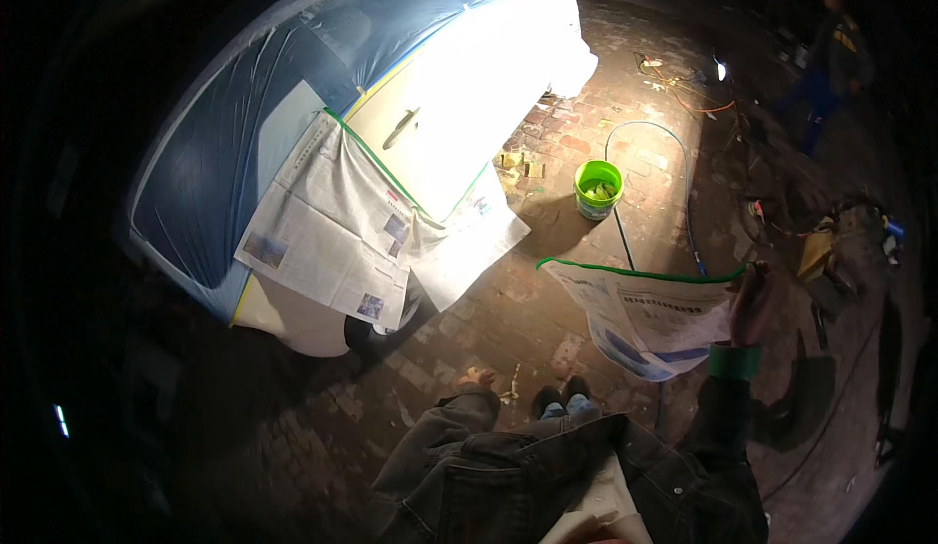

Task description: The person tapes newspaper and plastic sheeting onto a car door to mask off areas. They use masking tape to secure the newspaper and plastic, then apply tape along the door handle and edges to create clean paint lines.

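My right hand (750, 306) is closed on one end of a newspaper sheet (664, 312) with green masking tape (625, 270) along its top edge. The sheet hangs from the hand, and the tape stretches out to the left. My left hand (479, 376) is low in front of me, with nothing plainly in it; its fingers are too dim to make out. Ahead on the left stands a car whose pale door panel (391, 139) is brightly lit. More newspaper (327, 227) is taped along the panel's lower edge, over the wheel area.
Blue masking film (244, 134) covers the car's upper part. A green bucket (598, 190) stands on the brick floor (557, 334), beside a dark hose (688, 192). Cables (674, 85) lie near a small lamp (721, 69). Another person (831, 61) is at the far right in shadow.
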`<state>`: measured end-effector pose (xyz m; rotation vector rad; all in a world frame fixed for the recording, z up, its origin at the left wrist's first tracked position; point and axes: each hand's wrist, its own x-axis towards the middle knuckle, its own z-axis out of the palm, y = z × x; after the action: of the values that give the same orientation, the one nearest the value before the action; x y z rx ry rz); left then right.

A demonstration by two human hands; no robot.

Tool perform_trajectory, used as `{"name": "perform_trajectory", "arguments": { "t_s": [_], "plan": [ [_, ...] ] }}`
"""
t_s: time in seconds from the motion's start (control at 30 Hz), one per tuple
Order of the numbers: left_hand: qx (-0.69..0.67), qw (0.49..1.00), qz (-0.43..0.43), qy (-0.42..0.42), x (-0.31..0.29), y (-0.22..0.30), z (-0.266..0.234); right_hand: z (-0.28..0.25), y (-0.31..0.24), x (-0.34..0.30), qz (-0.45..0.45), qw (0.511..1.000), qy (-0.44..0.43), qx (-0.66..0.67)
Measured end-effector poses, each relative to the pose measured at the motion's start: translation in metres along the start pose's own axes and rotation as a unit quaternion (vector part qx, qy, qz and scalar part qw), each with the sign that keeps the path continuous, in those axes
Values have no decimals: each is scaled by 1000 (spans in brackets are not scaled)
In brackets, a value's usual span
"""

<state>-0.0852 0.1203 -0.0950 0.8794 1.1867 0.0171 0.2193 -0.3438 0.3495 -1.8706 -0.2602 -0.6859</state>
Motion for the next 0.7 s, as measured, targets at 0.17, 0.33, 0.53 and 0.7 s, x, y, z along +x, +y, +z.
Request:
{"name": "perform_trajectory", "arguments": {
  "t_s": [0.17, 0.33, 0.53, 0.7],
  "plan": [
    [-84, 996, -20, -31, -4, 13, 10, 0, -5, 5, -128, 980, 49, -148],
    [-63, 995, -3, -77, -37, 41, 25, -16, 17, -4, 110, 993, -29, 20],
    [7, 1000, -3, -29, -95, 72, 41, -20, 51, -12, 27, 983, -6, -183],
    [19, 997, -5, -80, -82, 66, 27, -14, 23, -5, 47, 993, -65, -91]
  ]
}}
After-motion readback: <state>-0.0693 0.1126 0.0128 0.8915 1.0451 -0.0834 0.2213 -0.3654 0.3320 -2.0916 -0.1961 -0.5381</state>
